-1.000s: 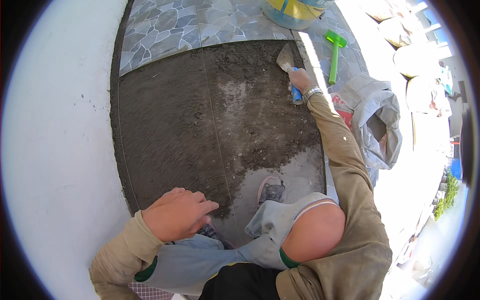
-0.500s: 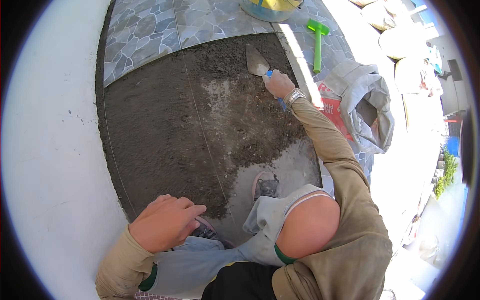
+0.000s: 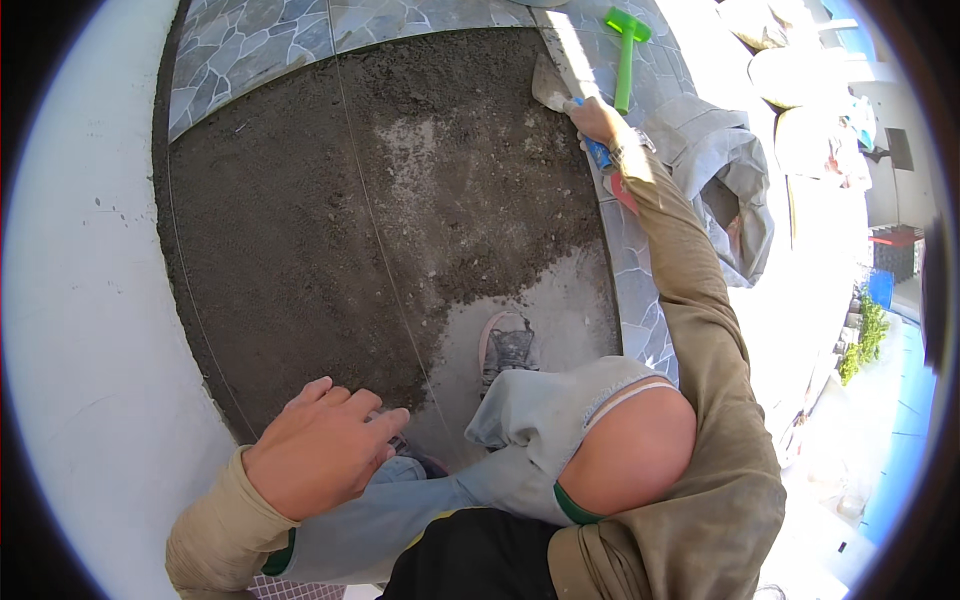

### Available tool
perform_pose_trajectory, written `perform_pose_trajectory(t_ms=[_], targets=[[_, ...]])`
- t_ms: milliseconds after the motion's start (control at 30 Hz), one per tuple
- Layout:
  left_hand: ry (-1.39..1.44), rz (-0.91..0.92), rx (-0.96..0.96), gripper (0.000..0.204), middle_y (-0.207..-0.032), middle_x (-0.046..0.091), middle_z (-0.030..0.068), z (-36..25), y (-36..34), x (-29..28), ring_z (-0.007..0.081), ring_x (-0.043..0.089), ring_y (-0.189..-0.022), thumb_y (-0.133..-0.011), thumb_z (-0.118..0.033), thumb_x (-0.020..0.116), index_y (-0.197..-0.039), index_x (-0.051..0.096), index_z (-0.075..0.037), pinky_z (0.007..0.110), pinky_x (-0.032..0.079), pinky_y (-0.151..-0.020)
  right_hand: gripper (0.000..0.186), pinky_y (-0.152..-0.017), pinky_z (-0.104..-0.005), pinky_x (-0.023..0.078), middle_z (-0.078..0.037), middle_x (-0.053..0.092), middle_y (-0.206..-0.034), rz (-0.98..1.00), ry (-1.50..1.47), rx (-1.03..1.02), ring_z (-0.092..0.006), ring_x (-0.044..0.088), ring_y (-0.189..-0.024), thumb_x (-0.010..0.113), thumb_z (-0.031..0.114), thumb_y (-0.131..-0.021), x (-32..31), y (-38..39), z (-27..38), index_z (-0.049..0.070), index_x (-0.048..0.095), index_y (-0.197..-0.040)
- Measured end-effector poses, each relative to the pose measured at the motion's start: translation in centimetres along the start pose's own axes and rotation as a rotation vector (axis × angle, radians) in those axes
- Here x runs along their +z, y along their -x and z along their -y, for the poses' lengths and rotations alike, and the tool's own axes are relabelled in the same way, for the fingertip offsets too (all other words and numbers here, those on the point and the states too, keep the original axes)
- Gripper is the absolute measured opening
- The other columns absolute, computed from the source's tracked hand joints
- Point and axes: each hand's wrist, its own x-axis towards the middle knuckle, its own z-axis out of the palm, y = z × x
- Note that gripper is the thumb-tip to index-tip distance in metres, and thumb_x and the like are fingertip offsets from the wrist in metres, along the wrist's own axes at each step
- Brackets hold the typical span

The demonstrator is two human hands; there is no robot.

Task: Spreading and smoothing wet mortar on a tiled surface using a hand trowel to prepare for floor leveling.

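Right hand (image 3: 598, 122) reaches far forward, clamped on the blue handle of a trowel (image 3: 551, 88) at the far right edge of the mortar bed (image 3: 330, 220). The blade lies beyond the hand, pointing up-left, apparently touching the mortar. Left hand (image 3: 320, 450) rests near the knee, fingers loosely spread, holding nothing. Trowel: grey, mortar-smeared. Green mallet (image 3: 626, 52) lies just beyond on the tiles.
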Motion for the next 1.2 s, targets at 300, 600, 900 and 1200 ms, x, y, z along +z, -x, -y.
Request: perform_pose_trajectory(t_ms=[300, 600, 900, 1200], targets=[[0.012, 0.014, 0.107, 0.041, -0.12, 0.066, 0.0065, -0.7, 0.9, 0.0, 0.026, 0.065, -0.099, -0.09, -0.019, 0.074, -0.13, 0.066, -0.014, 0.042, 0.046, -0.099, 0.053, -0.05, -0.0393, 0.055, -0.019, 0.067, -0.077, -0.135, -0.248, 0.201, -0.0251, 0.068, -0.058, 0.057, 0.044, -0.102, 1.4, 16.0, 3.7, -0.009, 0.06, -0.107], [0.012, 0.07, 0.137, 0.042, -0.121, 0.065, 0.0081, -0.5, 1.5, 0.5, 0.0265, 0.064, -0.097, -0.091, -0.021, 0.074, -0.131, 0.065, -0.012, 0.042, 0.046, -0.098, 0.043, -0.071, -0.0571, 0.057, -0.031, 0.07, -0.085, -0.248, -0.006, 0.148, -0.0463, 0.072, -0.077, 0.056, 0.035, -0.1, 8.5, 16.4, 1.3, -0.008, 0.056, -0.104], [0.039, 0.137, 0.249, 0.044, -0.121, 0.067, 0.0088, -0.6, -0.7, 0.2, 0.0288, 0.063, -0.096, -0.09, -0.021, 0.075, -0.133, 0.065, -0.013, 0.041, 0.048, -0.095, 0.038, -0.077, -0.0595, 0.057, -0.031, 0.07, -0.086, -0.216, -0.016, -0.028, -0.0498, 0.071, -0.081, 0.057, 0.036, -0.098, 12.2, 19.9, 7.1, -0.002, 0.055, -0.103], [-0.036, 0.203, 0.41, 0.045, -0.123, 0.065, 0.0078, -1.1, -3.2, 0.4, 0.0267, 0.063, -0.097, -0.091, -0.021, 0.074, -0.134, 0.063, -0.013, 0.043, 0.048, -0.094, 0.049, -0.089, -0.057, 0.053, -0.037, 0.069, -0.1, -0.215, -0.142, 0.198, -0.0527, 0.068, -0.098, 0.056, 0.04, -0.099, 10.6, 23.2, 0.6, -0.009, 0.057, -0.103]])
